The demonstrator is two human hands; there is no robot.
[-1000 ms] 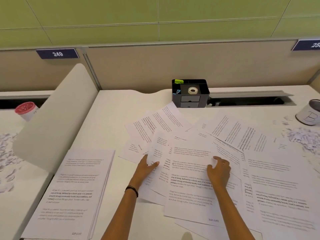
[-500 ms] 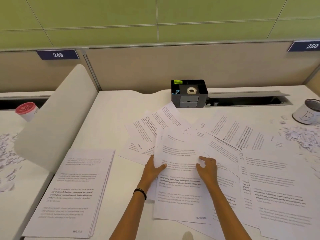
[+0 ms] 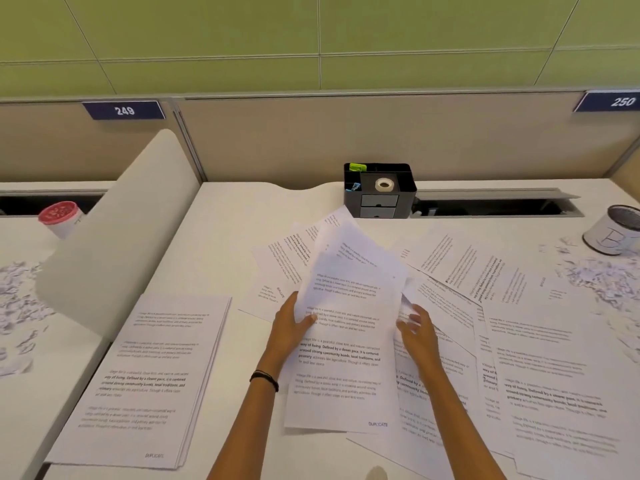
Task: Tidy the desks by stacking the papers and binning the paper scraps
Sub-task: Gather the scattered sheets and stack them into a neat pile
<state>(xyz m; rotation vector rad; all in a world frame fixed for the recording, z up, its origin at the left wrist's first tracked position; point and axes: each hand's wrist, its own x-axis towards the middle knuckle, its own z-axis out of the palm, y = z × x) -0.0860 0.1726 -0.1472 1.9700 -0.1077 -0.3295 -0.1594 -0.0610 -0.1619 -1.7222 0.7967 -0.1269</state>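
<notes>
My left hand (image 3: 292, 327) grips the left edge of a small bunch of printed sheets (image 3: 343, 341), thumb on top, and the bunch is raised off the desk and tilted. My right hand (image 3: 415, 332) is at the bunch's right edge with blurred, spread fingers touching it. Under and around them, loose printed sheets (image 3: 526, 358) lie fanned over the right half of the desk. A squared stack of papers (image 3: 138, 375) lies at the front left. Paper scraps (image 3: 602, 282) are heaped at the far right, and more scraps (image 3: 14, 306) cover the neighbouring desk on the left.
A white tin (image 3: 613, 230) stands at the right by the scraps. A red-lidded cup (image 3: 60, 216) is on the left desk. A black desk organizer (image 3: 379, 190) with a tape roll sits at the back. A curved white divider (image 3: 117, 237) separates the desks. An open cable slot (image 3: 495, 202) runs along the back.
Both hands slid several sheets left and together, then my left hand lifted the gathered bunch off the desk. My right hand went from pressing flat on the sheets to their right edge.
</notes>
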